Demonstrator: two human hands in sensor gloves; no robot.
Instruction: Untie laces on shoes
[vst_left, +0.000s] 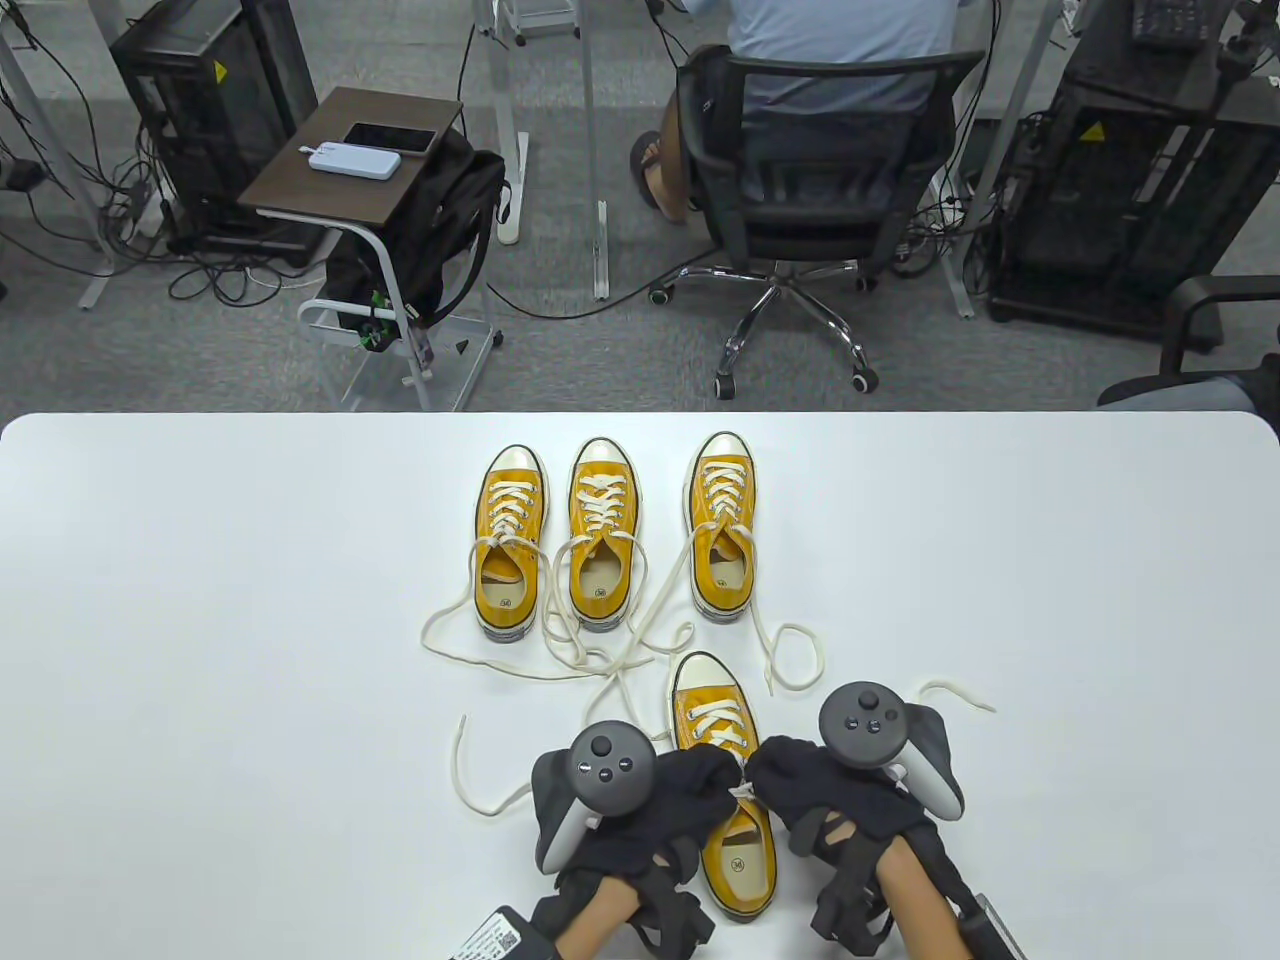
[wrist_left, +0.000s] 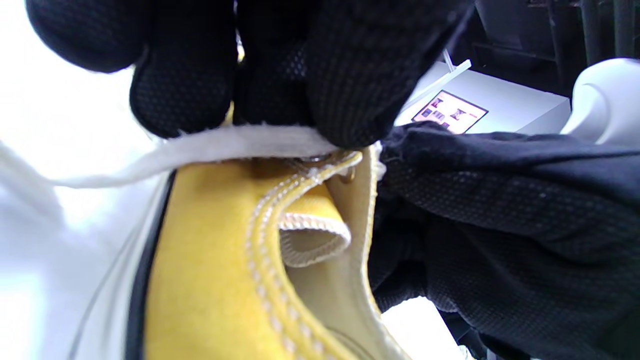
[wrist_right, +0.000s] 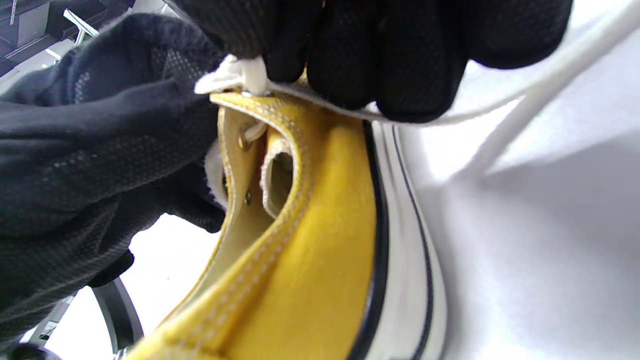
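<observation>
Table view: yellow near shoe (vst_left: 738, 850), cream lace (vst_left: 742, 790) between both hands.

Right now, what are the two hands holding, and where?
Both pinch the white lace of the near shoe at its top eyelets: the left hand on the left side, the right hand on the right side.

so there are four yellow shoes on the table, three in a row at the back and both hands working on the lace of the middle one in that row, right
Not quite. Both hands, left hand and right hand, work on the lace of the fourth yellow shoe, alone at the front, not the back row's middle shoe. The table view shows this.
</observation>
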